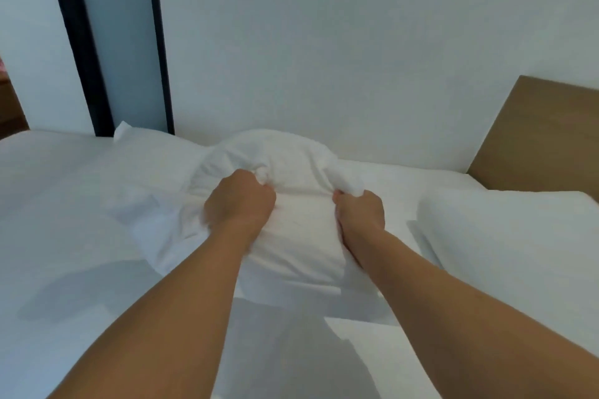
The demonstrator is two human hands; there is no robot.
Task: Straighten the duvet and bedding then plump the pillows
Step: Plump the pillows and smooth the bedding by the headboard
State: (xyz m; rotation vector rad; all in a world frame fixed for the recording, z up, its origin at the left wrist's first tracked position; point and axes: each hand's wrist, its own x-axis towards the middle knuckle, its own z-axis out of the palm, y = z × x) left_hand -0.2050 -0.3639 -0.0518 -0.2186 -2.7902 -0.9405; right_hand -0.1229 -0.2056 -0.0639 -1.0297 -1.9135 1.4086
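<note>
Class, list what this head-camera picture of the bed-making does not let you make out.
- Fingertips of left hand and right hand: buried in the pillow fabric.
- Second pillow: cut off by right edge.
- Headboard: cut off by right edge.
- Left hand's outline: motion-blurred.

The bed [64,204] carries everything, covered in white bedding with a wooden headboard [544,136] at its right end. A white pillow [291,243] lies bunched on it near the middle, against the wall. A second pillow [518,246] lies to the right, beside the headboard and apart from the first. A third, flatter one [146,149] lies at the back left, partly behind the middle pillow.
</note>
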